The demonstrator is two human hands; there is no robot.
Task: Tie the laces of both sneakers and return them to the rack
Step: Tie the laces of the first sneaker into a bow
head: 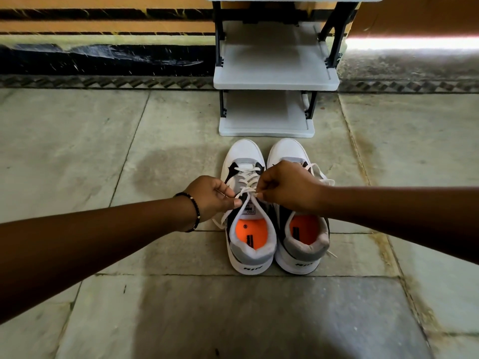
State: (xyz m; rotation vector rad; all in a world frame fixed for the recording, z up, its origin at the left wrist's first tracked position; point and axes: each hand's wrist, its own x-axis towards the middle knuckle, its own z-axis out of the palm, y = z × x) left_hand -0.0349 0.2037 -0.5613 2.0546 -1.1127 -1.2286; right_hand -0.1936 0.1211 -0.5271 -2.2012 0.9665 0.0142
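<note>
Head view had the pair of white, grey and black sneakers side by side on the stone floor (77,141), toes just short of the grey plastic rack (276,80). Left hand (211,196) and right hand (286,189) each pinched a strand of the left sneaker's (250,242) soft white cotton lace (247,191), fingers closed small. Right sneaker (302,239) sat untied. Limp lace looked slippy, best gripped near the knot.
</note>
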